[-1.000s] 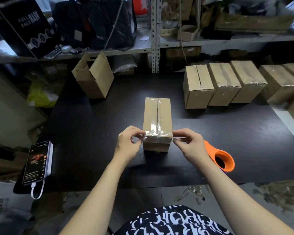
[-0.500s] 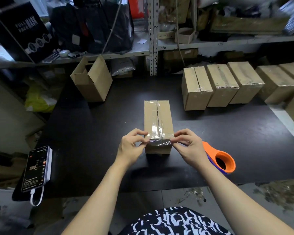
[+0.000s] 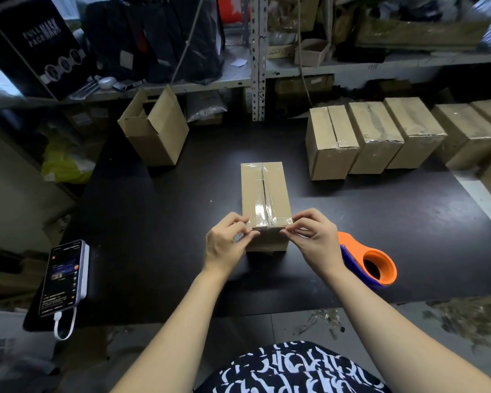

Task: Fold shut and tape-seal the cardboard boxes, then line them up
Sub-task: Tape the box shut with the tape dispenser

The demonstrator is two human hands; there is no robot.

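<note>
Sealing the box [image 3: 265,194], I pinched the tape [image 3: 270,222] across its near edge with left hand [image 3: 227,242] and right hand [image 3: 313,241]; next, I judged, both ends needed pressing down.

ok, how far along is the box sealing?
Done: a row of taped boxes at back right. In hand: the centre box is taped down its top seam; the left hand and right hand pinch the ends of a cross strip at its near edge. Left: press that strip down, move this box to the row, then fold and tape the open box at back left.
</note>
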